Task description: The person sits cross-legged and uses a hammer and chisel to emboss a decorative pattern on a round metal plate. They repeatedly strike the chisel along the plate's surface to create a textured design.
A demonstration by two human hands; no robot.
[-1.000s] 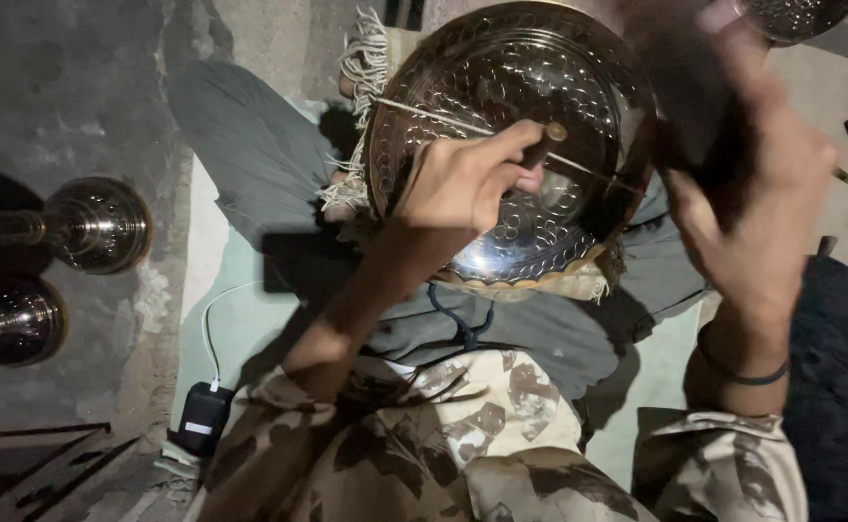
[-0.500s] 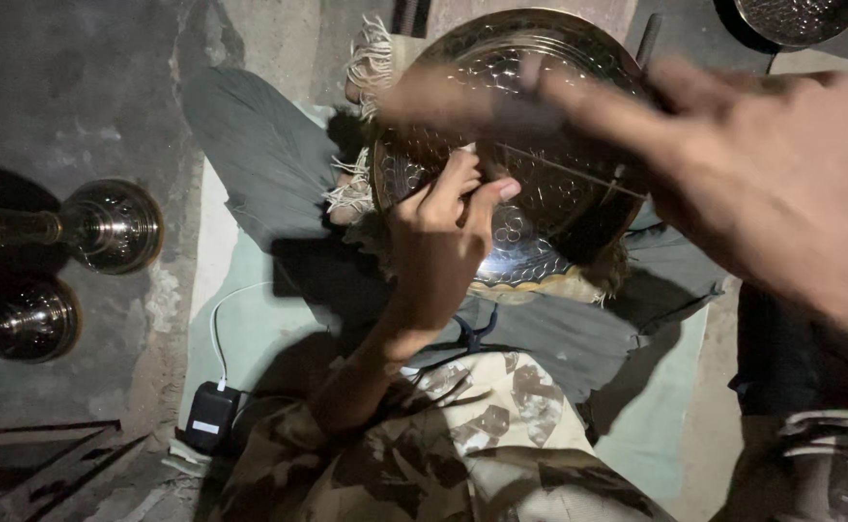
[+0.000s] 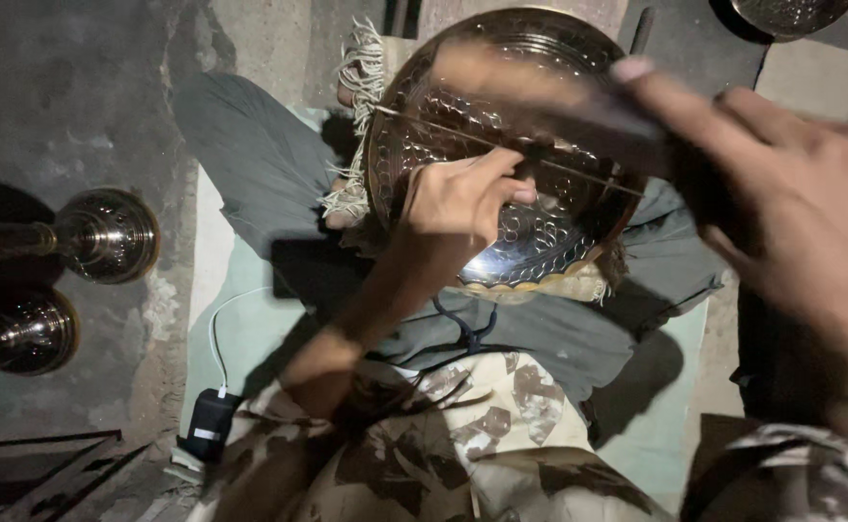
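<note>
The left hand (image 3: pixel 462 198) pinches a thin metal rod (image 3: pixel 443 130) against the face of the engraved metal plate (image 3: pixel 540 242), which rests on the person's lap directly under that hand. The right hand (image 3: pixel 791 213) is raised close to the camera, blurred, gripping a dark tool (image 3: pixel 578 101) above the plate. Two shiny metal vessels (image 3: pixel 105 235) stand on the floor well left of the left hand.
</note>
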